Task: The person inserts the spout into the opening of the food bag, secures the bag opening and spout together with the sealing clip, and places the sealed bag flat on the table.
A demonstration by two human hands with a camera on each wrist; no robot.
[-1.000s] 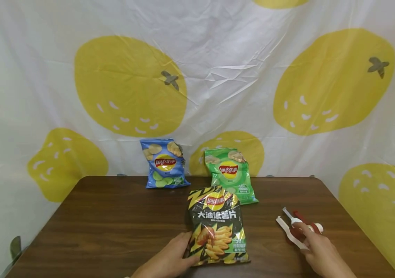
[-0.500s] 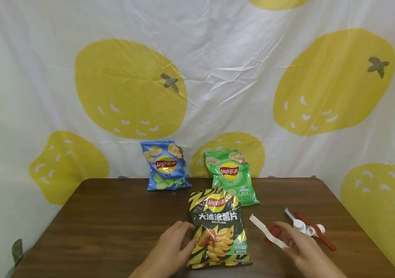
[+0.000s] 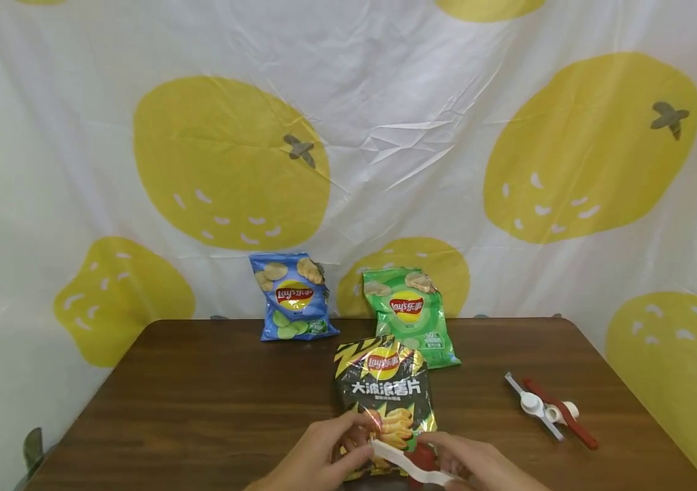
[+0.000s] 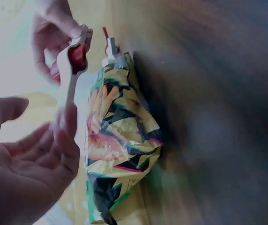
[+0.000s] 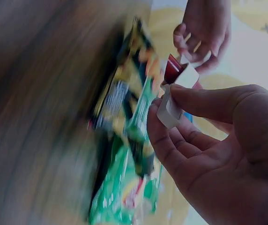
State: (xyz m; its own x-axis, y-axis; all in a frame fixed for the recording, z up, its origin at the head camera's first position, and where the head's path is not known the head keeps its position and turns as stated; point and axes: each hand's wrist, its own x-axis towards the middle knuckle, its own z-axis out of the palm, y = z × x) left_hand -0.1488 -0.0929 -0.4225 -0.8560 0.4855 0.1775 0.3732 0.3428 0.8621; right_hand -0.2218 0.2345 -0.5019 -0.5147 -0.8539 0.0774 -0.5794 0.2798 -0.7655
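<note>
My right hand [image 3: 477,460] pinches one end of a white bag clip [image 3: 402,461] with a red spout at its middle. The clip is raised in front of the lower part of a black and yellow chip bag [image 3: 379,378]. My left hand [image 3: 324,447] is at the clip's other end. In the left wrist view its fingertips [image 4: 68,119] meet or overlap that end, while the thumb stands apart from them. The black bag lies on the table, its lower part partly hidden by both hands and the clip.
Behind the black bag a green chip bag [image 3: 408,310] leans against the fruit-print cloth [image 3: 385,170], and a blue chip bag [image 3: 293,300] leans farther left. A white clip [image 3: 531,404] and a red clip [image 3: 578,426] lie crossed at the right of the brown table [image 3: 232,395].
My right hand has lifted the white clip from beside the other clips and carried it left over the black bag. My left hand has come off the bag's side toward the clip.
</note>
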